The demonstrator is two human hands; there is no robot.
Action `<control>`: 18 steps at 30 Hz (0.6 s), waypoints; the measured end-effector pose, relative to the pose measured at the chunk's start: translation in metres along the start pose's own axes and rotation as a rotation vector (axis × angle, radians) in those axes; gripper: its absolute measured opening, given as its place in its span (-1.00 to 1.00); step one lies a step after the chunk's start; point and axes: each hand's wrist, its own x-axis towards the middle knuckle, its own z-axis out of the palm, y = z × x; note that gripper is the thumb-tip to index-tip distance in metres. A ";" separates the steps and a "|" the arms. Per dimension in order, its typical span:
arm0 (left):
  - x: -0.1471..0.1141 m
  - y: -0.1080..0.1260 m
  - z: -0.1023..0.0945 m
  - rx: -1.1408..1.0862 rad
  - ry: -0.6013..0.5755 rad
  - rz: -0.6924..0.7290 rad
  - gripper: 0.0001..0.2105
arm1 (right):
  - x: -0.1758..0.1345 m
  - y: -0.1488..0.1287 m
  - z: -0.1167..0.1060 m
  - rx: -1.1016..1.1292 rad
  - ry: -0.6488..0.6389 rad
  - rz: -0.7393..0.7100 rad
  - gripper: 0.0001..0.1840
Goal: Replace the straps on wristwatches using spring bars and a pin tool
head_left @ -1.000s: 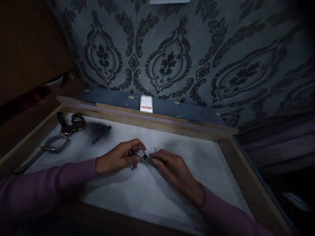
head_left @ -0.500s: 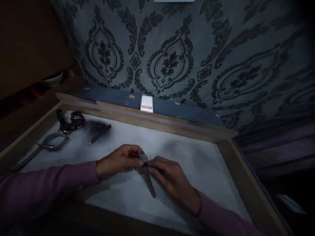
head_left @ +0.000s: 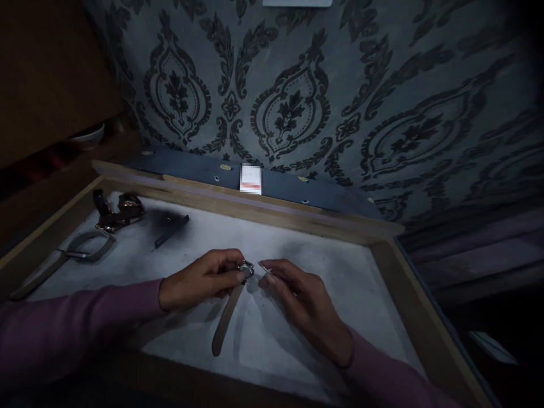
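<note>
Between its thumb and fingers, my left hand grips a wristwatch with a round metal case. One brown strap hangs from the case down toward the white surface. Just to the right, apart from the watch, my right hand pinches a thin, light metal tool, its tip pointing up and left toward the case. Most of that tool is covered by my fingers, so its exact kind cannot be made out.
A shallow wooden tray with a white bottom surrounds my hands. In its far left corner lie several dark-strapped watches, a grey looped strap and a flat dark piece. A white card stands at the back rim.
The strap has swung from right-leaning to left-leaning below the watch. My right hand has drawn slightly away from the case, and its tool now shows more clearly.
</note>
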 end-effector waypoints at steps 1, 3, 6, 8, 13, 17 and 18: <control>0.000 0.001 0.000 0.031 -0.013 0.000 -0.75 | 0.001 -0.001 -0.001 -0.013 -0.013 -0.018 -0.75; -0.001 0.003 0.001 0.067 -0.027 -0.002 -0.77 | 0.002 -0.003 -0.002 -0.025 -0.032 -0.037 -0.73; -0.001 0.003 0.001 0.094 -0.051 0.003 -0.79 | 0.003 -0.005 -0.002 -0.020 -0.041 -0.046 -0.74; -0.001 0.001 0.000 0.109 -0.071 0.013 -0.79 | 0.003 -0.006 -0.002 -0.005 -0.050 -0.063 -0.74; 0.002 0.004 -0.005 0.053 0.014 0.016 -0.74 | 0.003 0.001 -0.002 -0.065 -0.040 -0.006 -0.73; 0.007 0.011 -0.016 -0.029 0.251 0.042 -0.66 | 0.002 0.014 0.000 -0.296 -0.009 -0.036 -0.74; 0.008 0.012 -0.018 -0.049 0.283 0.040 -0.65 | 0.002 0.017 0.001 -0.356 -0.012 -0.057 -0.74</control>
